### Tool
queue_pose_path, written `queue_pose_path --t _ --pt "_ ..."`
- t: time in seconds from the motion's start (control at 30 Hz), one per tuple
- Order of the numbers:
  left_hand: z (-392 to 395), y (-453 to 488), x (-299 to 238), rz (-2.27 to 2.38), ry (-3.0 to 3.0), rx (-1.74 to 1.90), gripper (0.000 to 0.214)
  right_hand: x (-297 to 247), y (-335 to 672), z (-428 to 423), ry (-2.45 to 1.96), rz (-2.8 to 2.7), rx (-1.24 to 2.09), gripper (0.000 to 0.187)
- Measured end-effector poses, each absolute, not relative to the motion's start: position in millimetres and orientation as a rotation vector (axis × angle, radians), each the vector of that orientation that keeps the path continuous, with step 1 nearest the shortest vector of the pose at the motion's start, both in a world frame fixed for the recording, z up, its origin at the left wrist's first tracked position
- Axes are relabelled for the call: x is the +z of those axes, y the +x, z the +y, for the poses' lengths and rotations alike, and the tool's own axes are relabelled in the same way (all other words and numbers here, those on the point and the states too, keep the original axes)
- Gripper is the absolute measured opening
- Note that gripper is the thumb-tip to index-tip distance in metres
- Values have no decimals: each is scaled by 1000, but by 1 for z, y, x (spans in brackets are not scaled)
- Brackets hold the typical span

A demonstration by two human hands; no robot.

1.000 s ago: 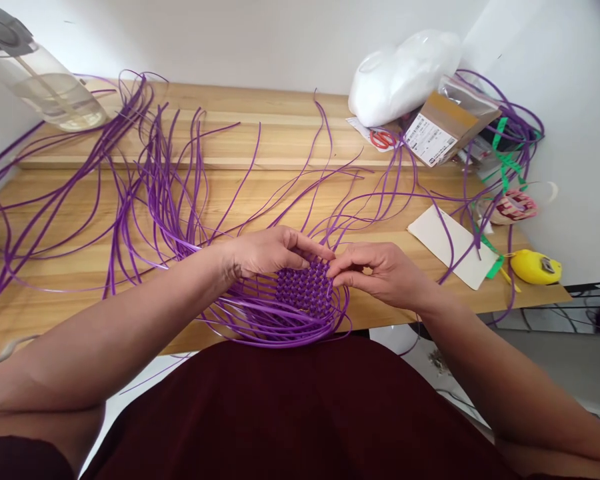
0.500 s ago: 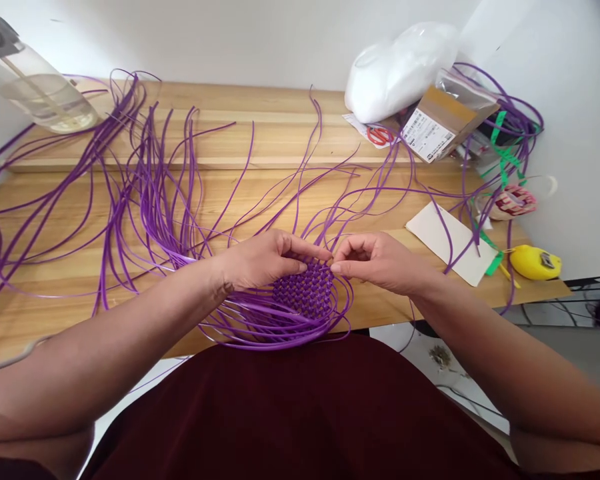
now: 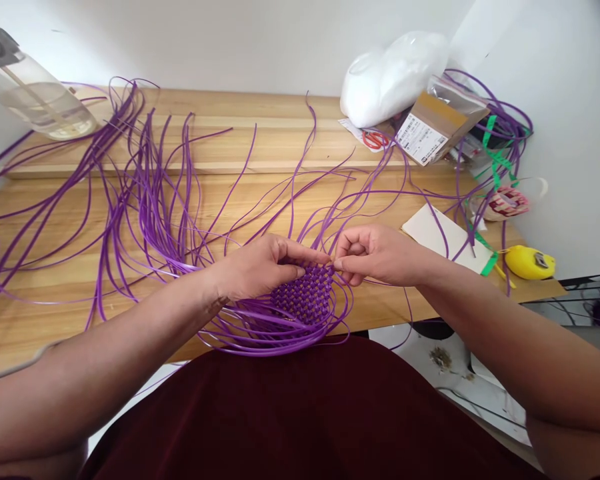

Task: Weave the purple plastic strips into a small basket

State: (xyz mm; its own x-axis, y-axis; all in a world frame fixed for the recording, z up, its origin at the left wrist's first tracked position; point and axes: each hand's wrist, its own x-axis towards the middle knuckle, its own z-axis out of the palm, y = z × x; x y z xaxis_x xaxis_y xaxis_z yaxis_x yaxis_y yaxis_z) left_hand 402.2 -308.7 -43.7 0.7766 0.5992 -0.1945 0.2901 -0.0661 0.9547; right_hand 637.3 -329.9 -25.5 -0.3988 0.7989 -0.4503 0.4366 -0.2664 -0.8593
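A small woven purple mat (image 3: 305, 297) lies at the near edge of the wooden table (image 3: 55, 313), with many long purple strips (image 3: 155, 193) fanning out from it. My left hand (image 3: 260, 267) rests on the mat's far left corner, fingers curled and pinching a strip at the top edge. My right hand (image 3: 375, 255) is closed in a pinch on a purple strip right beside the left fingertips, at the mat's far right corner.
A clear bottle (image 3: 30, 93) stands at the back left. At the back right are a white plastic bag (image 3: 395, 73), a cardboard box (image 3: 433, 130) and red scissors (image 3: 373, 139). A white card (image 3: 445, 237) and a yellow tape measure (image 3: 529, 261) lie to the right.
My right hand has drawn up and closed tighter toward the left fingertips at the mat's far edge. The left hand has barely shifted.
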Motion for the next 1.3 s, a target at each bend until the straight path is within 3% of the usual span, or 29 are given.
queue_pose_path --t 0.43,0.63,1.0,1.17,1.3 --pt "-310 403 -42 743 1659 254 46 -13 636 -325 -1578 -2056 1521 3" --pt "-313 405 -39 766 1689 265 46 -13 630 -325 -1667 -2187 1280 1" --pt "-317 406 -38 820 1629 298 44 -15 622 -331 -1696 -2269 1119 8" --pt "-315 402 -39 822 1578 324 41 -20 620 -336 -1620 -2091 1230 13" --pt "-314 401 -40 829 1567 314 39 -24 619 -340 -1575 -2119 1059 15"
